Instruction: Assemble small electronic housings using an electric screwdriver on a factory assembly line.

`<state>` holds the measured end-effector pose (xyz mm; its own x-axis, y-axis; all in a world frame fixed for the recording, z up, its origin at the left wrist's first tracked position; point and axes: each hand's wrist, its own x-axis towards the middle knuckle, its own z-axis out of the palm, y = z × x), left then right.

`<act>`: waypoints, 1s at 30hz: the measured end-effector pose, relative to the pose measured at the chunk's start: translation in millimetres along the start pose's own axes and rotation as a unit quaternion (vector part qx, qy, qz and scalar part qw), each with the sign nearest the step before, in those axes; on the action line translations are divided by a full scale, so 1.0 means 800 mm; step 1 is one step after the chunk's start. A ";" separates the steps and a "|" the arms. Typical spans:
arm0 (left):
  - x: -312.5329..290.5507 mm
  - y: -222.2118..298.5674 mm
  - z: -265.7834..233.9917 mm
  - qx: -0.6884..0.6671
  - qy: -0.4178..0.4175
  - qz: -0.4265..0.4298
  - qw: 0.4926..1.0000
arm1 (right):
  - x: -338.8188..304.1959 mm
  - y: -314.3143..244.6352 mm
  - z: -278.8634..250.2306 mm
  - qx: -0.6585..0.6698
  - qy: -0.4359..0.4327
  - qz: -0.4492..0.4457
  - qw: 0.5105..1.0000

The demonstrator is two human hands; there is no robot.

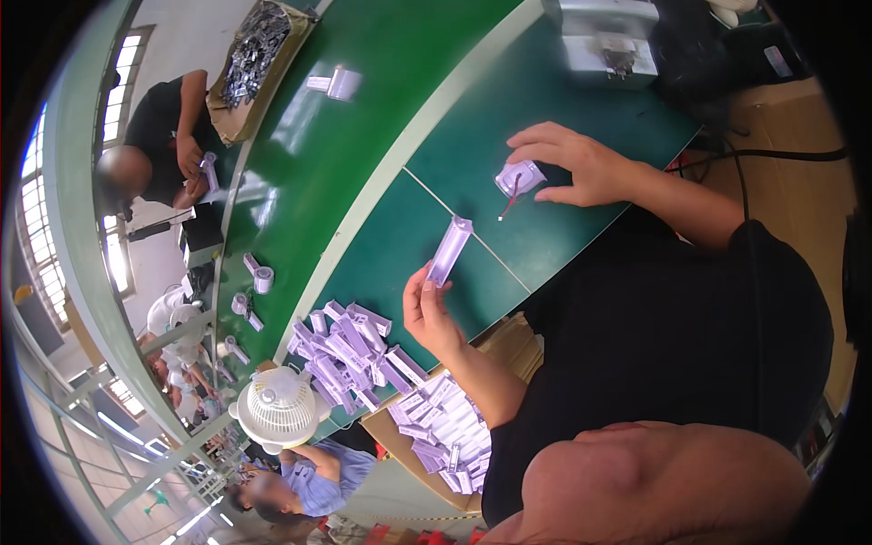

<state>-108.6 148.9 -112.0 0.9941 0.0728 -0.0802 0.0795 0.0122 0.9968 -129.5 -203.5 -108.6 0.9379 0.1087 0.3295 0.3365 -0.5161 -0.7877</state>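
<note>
Between the fingers and thumb of my left hand [431, 316] is one end of a long, hollow lavender plastic handle shell [451, 245], tilted above the green work surface [495, 227]. My right hand [586, 168] is spread, thumb and fingers apart, over a rounded lavender plastic housing [514, 176]. Red and dark wires with a small white connector [500, 218] trail from that housing. Whether my right fingertips touch the housing, I cannot tell for sure.
Lavender handle shells [350, 350] are heaped at the left, beside a cardboard box [386, 436] of more. A green conveyor belt [300, 173] carries several assembled parts. A white basket-like item [277, 409] stands near the pile. A machine [609, 54] stands beyond my right hand. Co-workers sit across.
</note>
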 end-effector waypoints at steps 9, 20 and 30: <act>-0.014 -0.012 0.023 -0.070 -0.052 -0.079 0.993 | 0.020 0.003 0.022 -0.050 0.077 -0.141 0.986; -0.020 0.014 0.044 -0.050 -0.057 -0.032 0.997 | 0.025 0.005 0.023 -0.074 0.071 -0.166 0.981; -0.009 0.029 0.072 0.049 -0.103 0.034 0.993 | 0.023 0.013 0.023 -0.017 0.068 -0.143 0.987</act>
<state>-109.4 91.5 -87.7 0.9905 -0.1360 -0.0207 0.0092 -0.0846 0.9964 -107.0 -191.1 -120.6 0.7841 0.1396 0.6047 0.5803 -0.5101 -0.6348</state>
